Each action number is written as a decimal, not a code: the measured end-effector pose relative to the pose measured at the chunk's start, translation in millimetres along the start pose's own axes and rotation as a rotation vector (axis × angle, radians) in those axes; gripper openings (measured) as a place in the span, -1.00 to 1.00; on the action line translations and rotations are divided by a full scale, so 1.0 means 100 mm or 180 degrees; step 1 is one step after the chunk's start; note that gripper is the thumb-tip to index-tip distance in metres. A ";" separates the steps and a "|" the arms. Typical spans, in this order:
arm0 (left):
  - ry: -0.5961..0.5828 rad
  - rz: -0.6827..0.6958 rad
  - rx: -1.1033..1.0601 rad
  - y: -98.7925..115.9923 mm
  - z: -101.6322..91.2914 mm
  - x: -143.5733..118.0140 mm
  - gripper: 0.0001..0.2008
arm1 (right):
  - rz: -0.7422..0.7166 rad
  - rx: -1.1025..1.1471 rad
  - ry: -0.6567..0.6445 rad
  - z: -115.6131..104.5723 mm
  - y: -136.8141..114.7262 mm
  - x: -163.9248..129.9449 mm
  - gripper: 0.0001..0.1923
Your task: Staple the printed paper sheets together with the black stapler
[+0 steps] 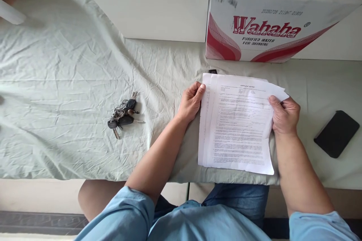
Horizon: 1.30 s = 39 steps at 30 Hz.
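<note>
Table cloth [56, 64]: pale green, creased, covering the table from edge to edge.

Bunch of keys [123, 116]: lying loose on the cloth, well apart from both hands and to the left of them; nobody is touching it.

Left hand [190, 102]: closing on the left edge of the sheets, thumb lying on top near the upper left corner, the other fingers curling underneath and out of sight.

Sheets of paper [236, 128]: a thin stack of printed pages, held between the two hands, their lower part resting on the cloth at the near edge of the table, just in front of the cardboard box. Long axis is running away from the person toward the box, leaning slightly; the heading is sitting at the far end, so the print is reading upright for the holder. The pages are fanning a little at the top and left edges, so the stack is, by my judgement, gathered but not yet squared; nothing is laid aside from it.

Right hand [285, 115]: gripping the right edge near the top, thumb pressing on the face of the pages, fingers folding behind.

Cardboard box [268, 19]: white and red, standing against the wall behind the sheets.

Phone [336, 133]: dark, flat, lying on the cloth to the right of the right hand, untouched.
</note>
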<state>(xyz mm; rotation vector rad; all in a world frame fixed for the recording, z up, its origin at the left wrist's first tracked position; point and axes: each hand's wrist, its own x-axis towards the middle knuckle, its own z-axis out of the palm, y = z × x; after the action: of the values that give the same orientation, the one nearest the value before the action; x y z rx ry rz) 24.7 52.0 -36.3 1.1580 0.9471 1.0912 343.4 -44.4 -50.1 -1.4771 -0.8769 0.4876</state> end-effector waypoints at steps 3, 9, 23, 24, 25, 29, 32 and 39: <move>-0.0190 -0.0188 -0.0065 0.04 -0.01 -0.02 -0.25 | 0.0014 -0.0031 -0.0029 -0.01 0.00 0.01 -0.55; -0.0705 -0.0366 0.0350 0.13 -0.02 -0.05 -0.30 | -0.0024 -0.0035 -0.0022 0.01 0.00 0.00 -0.57; -0.0617 -0.0485 -0.0203 0.10 -0.01 -0.07 -0.30 | -0.0146 -0.0226 0.0448 0.00 -0.07 0.00 -0.48; -0.0656 -0.0493 -0.0198 0.11 -0.01 -0.08 -0.30 | -0.0137 -0.0236 0.0428 0.01 -0.07 0.00 -0.47; -0.0697 -0.0514 -0.0179 0.11 -0.02 -0.08 -0.29 | -0.0133 -0.0240 0.0423 0.01 -0.07 -0.01 -0.47; -0.0787 -0.0616 -0.0045 0.15 -0.02 -0.09 -0.32 | -0.0150 -0.0275 0.0444 0.01 -0.09 -0.01 -0.47; -0.0765 -0.0588 0.0100 0.17 -0.01 -0.10 -0.37 | -0.0163 -0.0302 0.0422 0.02 -0.11 -0.02 -0.47; -0.0190 -0.0580 -0.0281 0.07 -0.02 -0.07 -0.35 | -0.0113 0.0140 0.0198 0.06 -0.14 -0.03 -0.41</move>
<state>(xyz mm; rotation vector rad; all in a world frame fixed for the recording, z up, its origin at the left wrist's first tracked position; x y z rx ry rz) 19.9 45.7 -29.4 1.0062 0.9296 0.9374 333.7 -44.0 -38.0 -1.4270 -0.8371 0.4300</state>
